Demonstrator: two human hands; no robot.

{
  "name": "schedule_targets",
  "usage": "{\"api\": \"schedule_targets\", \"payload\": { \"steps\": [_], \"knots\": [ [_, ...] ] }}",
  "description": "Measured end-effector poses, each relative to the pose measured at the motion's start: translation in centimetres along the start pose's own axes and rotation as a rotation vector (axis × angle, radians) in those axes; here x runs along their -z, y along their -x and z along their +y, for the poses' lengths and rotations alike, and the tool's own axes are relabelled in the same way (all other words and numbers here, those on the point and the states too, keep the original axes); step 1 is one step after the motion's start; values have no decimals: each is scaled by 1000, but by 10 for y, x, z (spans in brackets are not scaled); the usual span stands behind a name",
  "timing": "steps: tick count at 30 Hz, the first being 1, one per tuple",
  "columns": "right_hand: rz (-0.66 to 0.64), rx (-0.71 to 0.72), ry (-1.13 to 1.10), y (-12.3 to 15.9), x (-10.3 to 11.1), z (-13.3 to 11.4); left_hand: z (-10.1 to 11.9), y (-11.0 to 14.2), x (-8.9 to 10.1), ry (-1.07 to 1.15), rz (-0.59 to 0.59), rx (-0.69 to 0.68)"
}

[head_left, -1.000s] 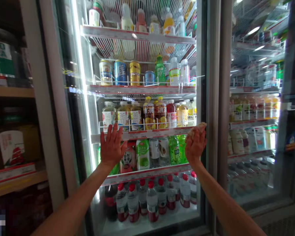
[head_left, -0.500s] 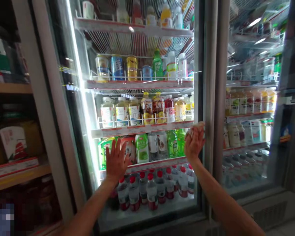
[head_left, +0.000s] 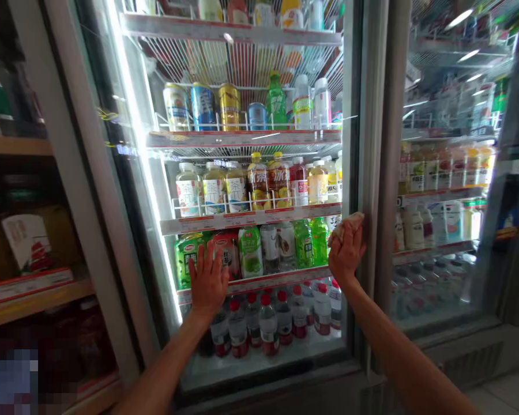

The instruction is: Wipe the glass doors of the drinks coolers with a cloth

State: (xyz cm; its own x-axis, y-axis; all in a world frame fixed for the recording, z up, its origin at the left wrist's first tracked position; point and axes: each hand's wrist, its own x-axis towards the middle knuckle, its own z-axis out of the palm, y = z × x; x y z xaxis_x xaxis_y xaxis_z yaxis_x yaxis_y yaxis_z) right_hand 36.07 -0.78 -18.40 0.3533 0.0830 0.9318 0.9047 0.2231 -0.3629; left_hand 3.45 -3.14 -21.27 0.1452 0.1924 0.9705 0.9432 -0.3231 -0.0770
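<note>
My left hand (head_left: 207, 281) lies flat on the glass door (head_left: 251, 323) of a lit drinks fridge, fingers spread, in front of the lower bottle shelf. My right hand (head_left: 346, 249) presses a folded beige cloth (head_left: 345, 226) against the same glass, close to the door's right metal frame (head_left: 358, 173). The cloth shows above my fingers, and the hand hides the rest of it. Behind the glass stand rows of bottled drinks and cans on white wire shelves.
A second glass fridge door (head_left: 436, 230) stands to the right, also stocked with drinks. Wooden shelves (head_left: 17, 147) with packaged goods stand to the left. A grey vent panel (head_left: 471, 366) runs along the fridge base, and floor tiles show at the lower right.
My left hand has slid down the glass and slightly right, from the shelf edge to below it. My right hand and the cloth stay near the frame, and the view has tilted.
</note>
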Motion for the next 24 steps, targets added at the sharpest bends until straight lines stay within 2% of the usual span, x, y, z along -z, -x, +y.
{"api": "schedule_targets", "payload": {
  "steps": [1,2,7,9,10,12,14,16,18,20,24],
  "knots": [
    [5,-19,-4,1,-1,-3,0,0,-2,-17,7,10],
    [-17,19,-19,5,-2,-12,1,0,-3,-32,12,17],
    [-312,536,-117,57,-5,-92,1,-1,3,-72,-18,-9],
    [-383,670,-126,66,-3,-101,-1,2,9,-85,-39,-39],
    [-381,677,-121,64,-2,-97,-3,5,12,-93,-56,-52],
    [-303,552,-95,48,-2,-76,-7,12,16,-108,-92,-72],
    [-168,297,-58,25,-5,-54,-11,18,18,-118,-119,-82],
    [-67,106,-37,10,-9,-47,-13,24,19,-119,-131,-86],
    [-62,118,-50,14,-12,-61,-13,27,19,-113,-138,-88],
    [-169,319,-83,40,-13,-89,-14,30,20,-104,-146,-100],
    [-479,860,-166,98,-10,-136,-27,42,29,-110,-145,-89]
  ]
}}
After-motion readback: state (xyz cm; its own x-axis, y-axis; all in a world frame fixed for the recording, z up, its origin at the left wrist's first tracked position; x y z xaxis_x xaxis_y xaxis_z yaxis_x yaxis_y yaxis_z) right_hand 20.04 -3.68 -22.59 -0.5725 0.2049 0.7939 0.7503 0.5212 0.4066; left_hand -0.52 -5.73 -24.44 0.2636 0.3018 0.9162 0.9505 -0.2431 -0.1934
